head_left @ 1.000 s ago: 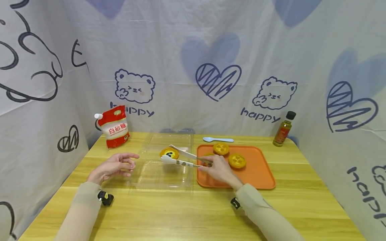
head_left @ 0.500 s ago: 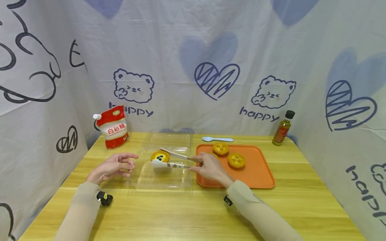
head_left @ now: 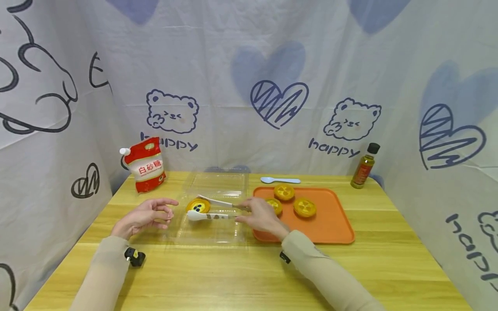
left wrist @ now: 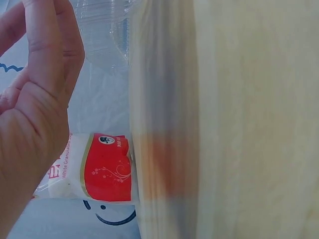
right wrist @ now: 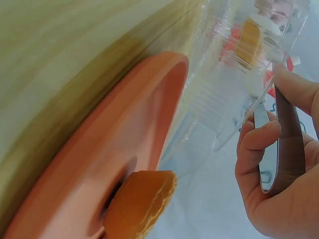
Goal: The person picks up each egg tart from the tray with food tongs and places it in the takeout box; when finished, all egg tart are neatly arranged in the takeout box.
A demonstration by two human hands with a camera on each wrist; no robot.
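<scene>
White tongs (head_left: 208,216) sit in the right hand (head_left: 258,212), thumb and fingers wrapped round the metal handle. Tart (head_left: 198,206) with dark dots on top is between the tong tips, at the left part of the clear plastic container (head_left: 218,179); can't tell if it touches the bottom. Left hand (head_left: 145,216) is released, fingers loosely bent, holding nothing, just beside the container's left edge. Orange tray (head_left: 330,222) is right of the container on the table (head_left: 218,280), with three more tarts (head_left: 304,207) on its left half. Pale blue spoon (head_left: 280,180) lies behind the tray. Red-and-white sugar bag (head_left: 148,166) stands back left, black-capped bottle (head_left: 363,170) back right, upright.
</scene>
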